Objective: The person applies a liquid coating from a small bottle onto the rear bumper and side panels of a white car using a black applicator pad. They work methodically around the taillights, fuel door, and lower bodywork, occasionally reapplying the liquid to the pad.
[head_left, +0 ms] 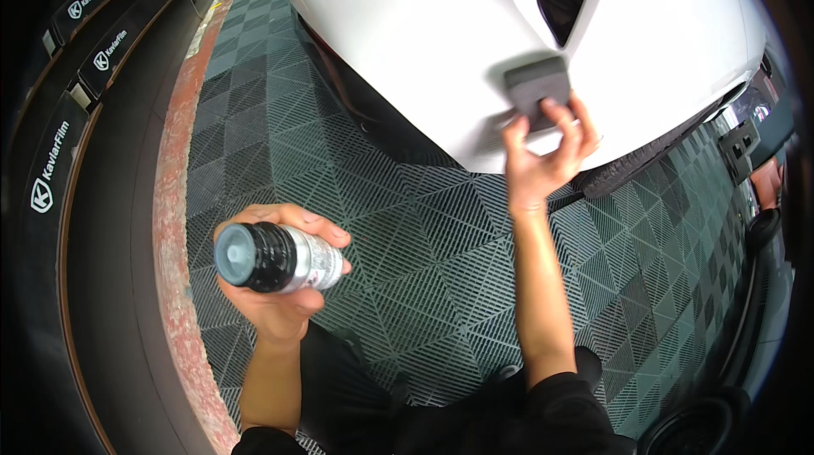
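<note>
My left hand (270, 307) is wrapped round a small silver bottle (314, 260) with a black collar and a translucent grey cap. The bottle lies tilted on its side, cap toward the left, with printed marks on its body. Farther off on the right, my right hand (551, 154) grips a dark grey sponge block (537, 86) between thumb and fingers. The block rests against the white bodywork of a car (432, 56), just below a black slanted opening in the panel. Slight blur shows around the block.
Patterned grey-green floor tiles (398, 260) spread beneath the car. A worn red-and-white strip (182, 175) runs along the left, beside dark stepped benches (93, 141). The car's tyre (636, 154) shows at its lower right edge. Grey equipment (742, 150) stands at the far right.
</note>
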